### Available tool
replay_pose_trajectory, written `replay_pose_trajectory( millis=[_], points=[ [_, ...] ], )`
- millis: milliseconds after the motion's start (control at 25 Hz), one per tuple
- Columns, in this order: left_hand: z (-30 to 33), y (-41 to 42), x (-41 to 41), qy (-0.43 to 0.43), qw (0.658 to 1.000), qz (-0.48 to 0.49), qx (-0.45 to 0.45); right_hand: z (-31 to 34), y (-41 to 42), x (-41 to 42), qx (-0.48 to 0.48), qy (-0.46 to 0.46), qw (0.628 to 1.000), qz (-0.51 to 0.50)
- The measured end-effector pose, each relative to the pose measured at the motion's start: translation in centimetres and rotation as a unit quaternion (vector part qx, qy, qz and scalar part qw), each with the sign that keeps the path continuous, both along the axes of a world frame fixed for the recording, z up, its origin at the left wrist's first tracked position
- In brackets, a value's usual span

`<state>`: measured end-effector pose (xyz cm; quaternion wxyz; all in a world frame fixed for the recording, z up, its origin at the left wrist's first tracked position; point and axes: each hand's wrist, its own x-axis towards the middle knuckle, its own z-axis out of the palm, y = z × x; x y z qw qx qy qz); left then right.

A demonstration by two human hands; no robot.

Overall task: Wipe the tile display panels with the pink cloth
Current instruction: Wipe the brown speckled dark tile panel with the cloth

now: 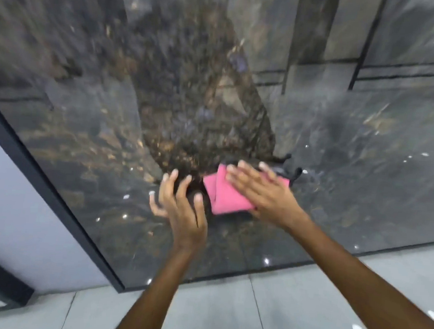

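Note:
A large glossy dark tile display panel (pixel 90 136) with brown and grey marbling fills most of the head view. A folded pink cloth (pixel 219 195) lies flat against the panel near its lower middle. My right hand (pixel 260 192) presses on the cloth with straight fingers spread over its right half. My left hand (pixel 180 205) is just left of the cloth with fingers spread and slightly bent, fingertips near the panel, holding nothing. The picture is blurred by motion.
A dark metal frame edge (pixel 49 187) runs diagonally along the panel's left side, with a pale wall (pixel 12 215) beyond it. Light grey floor tiles (pixel 227 305) lie below the panel. More grey panels with dark joints (pixel 357 58) stand at the upper right.

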<state>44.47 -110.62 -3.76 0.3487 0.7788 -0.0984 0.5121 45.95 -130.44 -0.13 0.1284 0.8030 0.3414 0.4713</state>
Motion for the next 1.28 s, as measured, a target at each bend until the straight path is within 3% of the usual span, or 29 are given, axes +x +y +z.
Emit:
replay_pose_trajectory(
  millis=[80,160,200,320,400,480,520,560,600,640,680,720,760,800,840,880,920,960,1000,1040,1080,1160,1200,1240,1280],
  points=[
    [10.3,-0.5,2.6,-0.095,0.995,0.008,0.020,8.7,0.3,0.9,0.135,-0.049,0.990,-0.001],
    [18.3,-1.0,4.9,-0.142,0.988,0.060,0.017,12.9,1.6,1.3,0.243,-0.046,0.969,0.009],
    [20.3,-1.2,5.6,-0.143,0.985,0.090,0.018,12.8,2.0,1.2,0.230,-0.033,0.973,0.010],
    [21.4,-1.8,5.9,-0.113,0.979,0.157,0.059,9.8,-0.9,0.2,0.022,0.009,1.000,-0.012],
    [20.9,-1.7,6.0,-0.105,0.981,0.151,0.064,11.8,-5.2,0.1,0.016,-0.024,0.999,-0.037],
    [21.0,-1.6,5.9,-0.101,0.980,0.154,0.072,17.2,-7.4,0.6,0.238,-0.063,0.965,-0.089],
    [21.2,-1.6,5.9,-0.101,0.979,0.160,0.078,20.4,-7.7,0.8,0.385,-0.062,0.916,-0.096],
    [21.3,-1.6,6.0,-0.099,0.978,0.166,0.082,22.8,-7.0,1.1,0.476,-0.050,0.876,-0.067],
    [21.2,-1.7,6.1,-0.100,0.976,0.172,0.088,24.0,-5.5,1.2,0.481,-0.037,0.876,-0.026],
    [20.9,-1.7,6.2,-0.099,0.974,0.179,0.094,24.0,-3.9,1.2,0.400,-0.019,0.916,0.006],
    [20.8,-1.8,6.0,-0.096,0.975,0.180,0.092,22.9,-2.4,1.0,0.239,0.010,0.970,0.028],
    [21.2,-1.8,5.7,-0.089,0.978,0.174,0.078,21.8,-1.7,0.3,0.072,0.045,0.996,0.036],
    [22.1,-1.7,5.2,-0.085,0.981,0.161,0.059,21.3,-2.2,-0.2,-0.016,0.062,0.997,0.036],
    [23.6,-1.6,4.8,-0.083,0.985,0.145,0.041,21.8,-3.9,-0.1,-0.023,0.052,0.998,0.034],
    [25.5,-1.3,4.5,-0.087,0.987,0.129,0.030,22.7,-5.5,0.4,0.040,0.033,0.998,0.028],
    [27.8,-0.9,4.4,-0.096,0.988,0.118,0.032,24.0,-7.1,0.7,0.170,0.033,0.985,0.007],
    [30.3,-0.5,4.5,-0.107,0.986,0.117,0.045,26.0,-8.7,0.8,0.328,0.035,0.944,-0.020],
    [32.5,-0.2,4.6,-0.114,0.983,0.125,0.068,27.8,-9.7,0.6,0.477,0.037,0.877,-0.047],
    [33.9,-0.1,4.7,-0.111,0.980,0.138,0.093,28.8,-9.3,0.4,0.569,0.056,0.819,-0.056],
    [34.5,-0.2,5.0,-0.102,0.977,0.151,0.113,29.1,-7.9,0.1,0.586,0.068,0.806,-0.052],
    [34.4,-0.3,5.3,-0.096,0.974,0.162,0.126,28.3,-6.2,0.1,0.529,0.067,0.845,-0.044],
    [33.6,-0.4,5.7,-0.095,0.971,0.174,0.136,23.9,-4.1,-0.5,0.239,0.075,0.968,-0.016],
    [33.4,-0.3,5.9,-0.096,0.971,0.171,0.140,22.1,-4.7,-0.9,0.156,0.080,0.985,-0.009],
    [33.4,-0.2,5.9,-0.097,0.971,0.165,0.144,21.2,-6.5,-1.0,0.167,0.074,0.983,-0.003],
    [33.5,0.0,5.9,-0.101,0.971,0.163,0.145,21.4,-8.6,-1.0,0.267,0.072,0.961,-0.005]
  ],
)
